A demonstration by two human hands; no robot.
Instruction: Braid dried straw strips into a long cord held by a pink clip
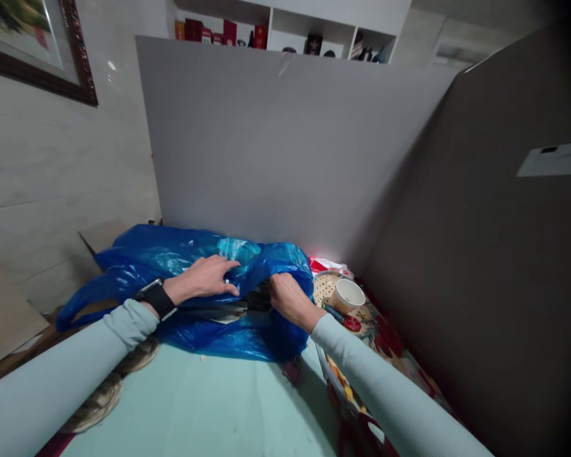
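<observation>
Soft, even indoor light; wide-angle view darkened at the right edge.
Shiny highlights are thrown off the crinkled blue plastic bag (171, 254), and a small bright spot is seen high on the glossy pale tiled wall (61, 190). The flat grey partition board (276, 146) is lit evenly, its straight edges bowed by the lens. The far right is lost to dark vignetting.

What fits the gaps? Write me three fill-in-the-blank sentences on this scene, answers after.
The left hand lies on the crinkled blue plastic bag and wears a smartwatch with a ____ strap.
The right hand grips the bag's edge, beside a round ____ cup.
The cup stands on a round woven tray, to the ____ of the bag.
Missing words: black; white; right.
</observation>
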